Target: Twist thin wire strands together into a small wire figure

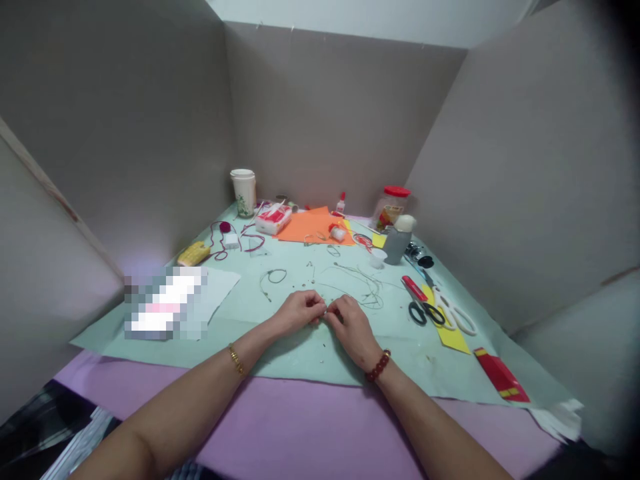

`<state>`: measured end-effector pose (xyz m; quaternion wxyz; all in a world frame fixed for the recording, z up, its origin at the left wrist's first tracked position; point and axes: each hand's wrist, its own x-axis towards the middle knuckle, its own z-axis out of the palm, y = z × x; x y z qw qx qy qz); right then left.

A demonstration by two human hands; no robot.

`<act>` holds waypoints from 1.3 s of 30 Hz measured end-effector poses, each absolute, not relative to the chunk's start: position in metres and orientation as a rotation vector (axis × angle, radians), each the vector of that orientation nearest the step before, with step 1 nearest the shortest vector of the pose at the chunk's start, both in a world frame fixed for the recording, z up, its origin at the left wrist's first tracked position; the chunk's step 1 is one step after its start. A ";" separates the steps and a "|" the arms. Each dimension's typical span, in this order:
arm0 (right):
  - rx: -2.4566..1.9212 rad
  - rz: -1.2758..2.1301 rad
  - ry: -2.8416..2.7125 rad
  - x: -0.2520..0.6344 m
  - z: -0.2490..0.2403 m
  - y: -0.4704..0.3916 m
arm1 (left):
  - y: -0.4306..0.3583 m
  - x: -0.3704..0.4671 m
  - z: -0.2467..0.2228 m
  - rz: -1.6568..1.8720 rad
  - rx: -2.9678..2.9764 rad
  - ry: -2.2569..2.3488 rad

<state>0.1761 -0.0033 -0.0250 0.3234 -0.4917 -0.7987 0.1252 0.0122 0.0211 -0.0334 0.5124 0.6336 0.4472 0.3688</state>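
My left hand (301, 312) and my right hand (350, 327) meet fingertip to fingertip above the pale green sheet (300, 363). Both are pinched closed around something too small to make out. Thin greenish cord (367, 290) lies in loose loops just beyond my right hand. Another cord, a dark looped one (277, 275), rests beyond my left hand. Several tiny pieces are scattered near the fingers. A gold bracelet circles my left wrist, and a red bead bracelet my right.
Black-handled scissors (425, 313), white-handled scissors (453, 312) and a red packet (501, 377) lie right. Farther back stand a grey bottle (397, 243), a red-lidded jar (390, 210) and a cup (244, 193). Orange paper (305, 227) is at the back; a yellow item (194, 254) is left.
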 end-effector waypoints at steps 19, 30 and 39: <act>-1.287 0.355 -2.043 0.185 -0.012 -0.004 | 0.023 0.011 -0.035 0.880 1.501 1.049; -1.295 0.356 -2.090 0.180 -0.026 -0.002 | 0.026 0.007 -0.029 0.849 1.374 0.915; -1.313 0.362 -2.088 0.180 -0.024 -0.004 | 0.026 0.008 -0.031 0.846 1.405 0.987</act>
